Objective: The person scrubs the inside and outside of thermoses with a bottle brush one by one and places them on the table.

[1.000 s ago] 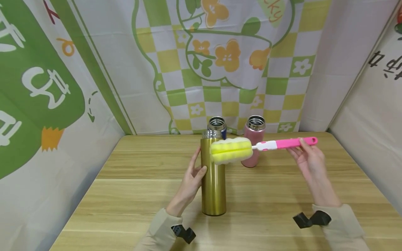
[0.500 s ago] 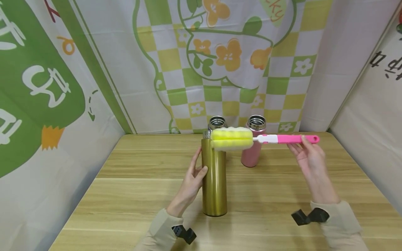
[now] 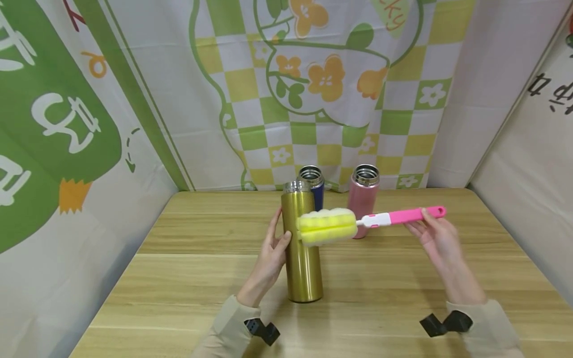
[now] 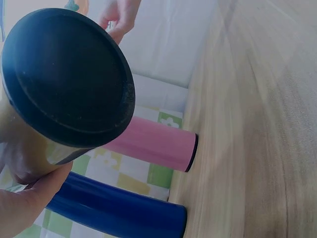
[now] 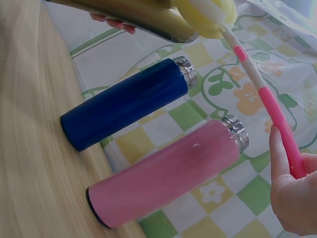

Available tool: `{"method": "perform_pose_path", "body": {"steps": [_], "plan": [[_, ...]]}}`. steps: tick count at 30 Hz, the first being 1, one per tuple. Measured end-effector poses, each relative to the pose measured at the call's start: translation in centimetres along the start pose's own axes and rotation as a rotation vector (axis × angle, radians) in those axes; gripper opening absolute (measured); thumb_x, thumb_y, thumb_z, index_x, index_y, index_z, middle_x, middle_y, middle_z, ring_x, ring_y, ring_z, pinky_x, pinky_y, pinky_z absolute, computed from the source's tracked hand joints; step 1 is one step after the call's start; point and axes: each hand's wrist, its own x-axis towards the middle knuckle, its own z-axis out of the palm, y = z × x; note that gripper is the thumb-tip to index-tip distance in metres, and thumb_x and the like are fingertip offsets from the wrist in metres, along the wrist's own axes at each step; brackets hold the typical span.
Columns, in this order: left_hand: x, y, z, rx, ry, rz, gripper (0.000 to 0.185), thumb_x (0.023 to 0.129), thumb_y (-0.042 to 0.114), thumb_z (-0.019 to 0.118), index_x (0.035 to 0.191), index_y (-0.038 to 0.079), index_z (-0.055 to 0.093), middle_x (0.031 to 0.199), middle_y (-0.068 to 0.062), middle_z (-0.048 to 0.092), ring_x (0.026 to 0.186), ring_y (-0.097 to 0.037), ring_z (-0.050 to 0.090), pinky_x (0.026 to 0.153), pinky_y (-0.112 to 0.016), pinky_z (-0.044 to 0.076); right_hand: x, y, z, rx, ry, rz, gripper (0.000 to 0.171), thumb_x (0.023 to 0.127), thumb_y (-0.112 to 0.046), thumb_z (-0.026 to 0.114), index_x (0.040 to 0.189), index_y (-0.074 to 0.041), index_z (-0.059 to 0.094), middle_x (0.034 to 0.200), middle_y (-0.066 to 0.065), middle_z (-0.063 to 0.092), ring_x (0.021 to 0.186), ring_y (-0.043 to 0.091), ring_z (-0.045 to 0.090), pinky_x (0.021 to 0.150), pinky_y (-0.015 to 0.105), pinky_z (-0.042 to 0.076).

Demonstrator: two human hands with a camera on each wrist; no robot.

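Observation:
My left hand point(image 3: 266, 258) grips a gold thermos bottle point(image 3: 304, 273) from its left side, tilted slightly to the left. In the left wrist view the black base point(image 4: 69, 74) of this bottle hangs above the tabletop. Between thumb and fingers, my right hand point(image 3: 443, 243) holds the pink handle of a bottle brush point(image 3: 329, 226). Its yellow and white sponge head lies across the front of the gold bottle, seemingly against its upper side. The bottle's mouth shows a silver rim without a lid.
Behind the gold bottle stand a blue thermos bottle point(image 5: 129, 104) and a pink thermos bottle point(image 5: 168, 173), both upright and lidless on the wooden table point(image 3: 215, 278). A patterned cloth point(image 3: 313, 139) hangs at the table's back edge, with more cloth on both sides.
The brush rose along the gold bottle, then came down below its earlier height. The bottle now leans a little left, its base slightly higher in the head view.

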Motion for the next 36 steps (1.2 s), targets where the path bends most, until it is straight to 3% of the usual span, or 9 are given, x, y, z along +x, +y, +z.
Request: {"method": "perform_pose_path", "body": {"steps": [7,22,26,31,33,36], "plan": [[0.4,0.4,-0.1,-0.018,0.037,0.019,0.064,0.093,0.021,0.045,0.143,0.023,0.005,0.095,-0.006,0.059,0.088,-0.015,0.059,0.078,-0.032,0.046,-0.5,0.3,-0.9,-0.086,-0.064,0.016,0.019,0.092,0.004,0.037,0.083,0.004,0.054,0.087,0.017,0.062,0.082,0.026,0.063,0.079,0.033,0.048],[0.7,0.6,0.1,-0.058,0.056,0.033,0.062,0.093,0.020,0.044,0.142,0.029,0.008,0.105,-0.014,0.056,0.094,-0.019,0.058,0.081,-0.035,0.046,-1.5,0.1,-1.8,-0.237,-0.149,0.089,0.020,0.092,0.002,0.035,0.093,0.003,0.056,0.090,0.017,0.062,0.082,0.025,0.063,0.078,0.030,0.048],[0.6,0.6,0.0,-0.062,0.047,0.022,0.061,0.094,0.018,0.042,0.142,0.030,0.007,0.121,-0.023,0.045,0.100,-0.020,0.054,0.087,-0.035,0.042,-1.5,0.1,-2.1,-0.244,-0.171,0.094,0.020,0.093,0.002,0.034,0.093,0.004,0.055,0.090,0.017,0.062,0.082,0.025,0.063,0.078,0.032,0.048],[0.5,0.7,0.0,-0.107,0.030,-0.009,0.057,0.096,0.017,0.036,0.142,0.032,0.006,0.143,-0.014,0.017,0.115,-0.025,0.042,0.094,-0.039,0.035,-1.6,-0.1,-2.3,-0.211,-0.201,0.086,0.025,0.093,0.004,0.031,0.095,0.005,0.056,0.092,0.020,0.062,0.083,0.028,0.063,0.078,0.034,0.048],[0.4,0.6,0.0,-0.128,0.030,-0.025,0.056,0.096,0.017,0.034,0.142,0.033,0.005,0.144,-0.012,0.015,0.117,-0.026,0.040,0.094,-0.040,0.034,-1.6,-0.2,-2.4,-0.188,-0.217,0.072,0.027,0.093,0.004,0.029,0.095,0.006,0.056,0.092,0.021,0.062,0.083,0.028,0.063,0.078,0.035,0.048],[0.3,0.5,0.1,-0.130,0.053,-0.051,0.060,0.093,0.018,0.039,0.141,0.034,0.006,0.139,-0.015,0.024,0.110,-0.023,0.046,0.090,-0.039,0.037,-1.7,-0.5,-2.7,-0.155,-0.236,0.043,0.029,0.093,0.005,0.027,0.095,0.007,0.056,0.092,0.021,0.062,0.084,0.029,0.063,0.078,0.035,0.048]]}}
